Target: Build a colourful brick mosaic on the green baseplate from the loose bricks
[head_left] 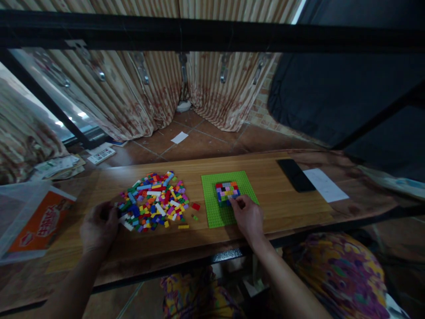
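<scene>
A small block of multicoloured building bricks [227,191] stands on a green studded baseplate [212,217]. My right hand [248,215] reaches over the plate's near right part, its thumb and forefinger closed on a brick at the block's front edge; the colour of that brick is hidden. To the left, a loose heap of mixed toy bricks [154,199] is spread over the wooden board [186,166]. At the heap's left edge is my left hand [99,226], fingers curled together. What lies between those fingertips is too dark to make out.
A red brick [195,206] and a yellow brick [183,227] lie between heap and baseplate. On the right are a black phone [295,175] and white paper [327,185]. A clear plastic tub with an orange label [40,221] stands far left. A dark bar [212,35] crosses above.
</scene>
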`<state>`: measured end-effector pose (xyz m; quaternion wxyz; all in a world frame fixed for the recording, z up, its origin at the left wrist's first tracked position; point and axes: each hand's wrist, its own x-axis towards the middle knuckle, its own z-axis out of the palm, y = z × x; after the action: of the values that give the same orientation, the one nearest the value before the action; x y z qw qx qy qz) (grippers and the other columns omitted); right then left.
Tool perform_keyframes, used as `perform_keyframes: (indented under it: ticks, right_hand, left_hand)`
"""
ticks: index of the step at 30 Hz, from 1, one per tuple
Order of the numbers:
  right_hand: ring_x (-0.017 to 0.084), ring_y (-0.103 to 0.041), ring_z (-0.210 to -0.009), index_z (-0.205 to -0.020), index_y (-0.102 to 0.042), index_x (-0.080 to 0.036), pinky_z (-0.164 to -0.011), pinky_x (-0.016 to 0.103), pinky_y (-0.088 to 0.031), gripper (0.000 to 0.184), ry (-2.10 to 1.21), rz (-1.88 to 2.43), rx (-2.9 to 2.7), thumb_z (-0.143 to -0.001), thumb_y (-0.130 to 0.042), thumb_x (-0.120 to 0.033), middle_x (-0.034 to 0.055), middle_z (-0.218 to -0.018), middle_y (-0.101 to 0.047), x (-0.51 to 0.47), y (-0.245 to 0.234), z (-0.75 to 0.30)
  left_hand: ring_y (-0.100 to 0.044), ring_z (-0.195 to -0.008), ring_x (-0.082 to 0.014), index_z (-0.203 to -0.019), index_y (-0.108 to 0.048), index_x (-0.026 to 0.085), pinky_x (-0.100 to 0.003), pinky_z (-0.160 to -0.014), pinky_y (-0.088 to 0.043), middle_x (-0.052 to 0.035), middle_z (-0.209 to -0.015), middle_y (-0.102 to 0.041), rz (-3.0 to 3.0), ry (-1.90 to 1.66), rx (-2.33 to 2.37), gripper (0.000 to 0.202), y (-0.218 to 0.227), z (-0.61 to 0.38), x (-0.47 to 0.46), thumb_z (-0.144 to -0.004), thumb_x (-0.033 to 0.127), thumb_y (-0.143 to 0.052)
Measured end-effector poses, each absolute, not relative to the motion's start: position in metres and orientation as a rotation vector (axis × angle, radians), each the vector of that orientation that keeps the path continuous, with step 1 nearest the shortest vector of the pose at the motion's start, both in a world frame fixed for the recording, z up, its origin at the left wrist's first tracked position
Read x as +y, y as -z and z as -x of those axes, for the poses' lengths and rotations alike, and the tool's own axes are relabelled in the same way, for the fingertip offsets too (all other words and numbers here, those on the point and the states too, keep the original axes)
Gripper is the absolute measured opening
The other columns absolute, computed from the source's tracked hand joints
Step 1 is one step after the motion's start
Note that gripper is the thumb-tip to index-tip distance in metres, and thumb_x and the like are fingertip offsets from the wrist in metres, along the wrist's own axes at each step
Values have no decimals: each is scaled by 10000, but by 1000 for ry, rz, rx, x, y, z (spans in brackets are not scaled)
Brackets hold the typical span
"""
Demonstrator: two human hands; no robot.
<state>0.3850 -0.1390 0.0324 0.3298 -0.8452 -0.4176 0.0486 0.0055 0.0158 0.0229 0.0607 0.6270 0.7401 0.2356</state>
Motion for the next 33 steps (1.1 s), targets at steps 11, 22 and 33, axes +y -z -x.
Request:
perform_keyframes:
  ticks: [11,22,33]
  right_hand:
    - [167,-574,-588,-732,-650,-204,-531,268,-257,249,-204,2346,-1214,-886,-565,-381,41,-665,-673,-131,-36,-389]
    - [148,-566,-579,-666,-640,-189,-541,245,-334,310,-385,2113,-1149,-855,-551,-418,25,-640,-658,-128,-35,-397]
    - [100,-452,-522,-661,-556,-199,-532,209,-320,286,-829,1778,-1264,-875,-541,-387,-62,-536,-465,-230,-18,-311]
  left_hand:
    - [-641,-942,-243,-1103,-645,166,-367,-823,-506,-101,-1030,-694,-1875,-730,2234,427,-27,-11,12,-811,456,-533]
    - [-614,-915,-224,-1080,-641,165,-332,-786,-490,-97,-1016,-680,-1901,-740,2189,386,-31,-11,11,-814,420,-526]
    - [-617,-940,-247,-1099,-638,160,-355,-786,-489,-116,-1042,-679,-1909,-763,2174,401,-29,-9,12,-839,432,-501]
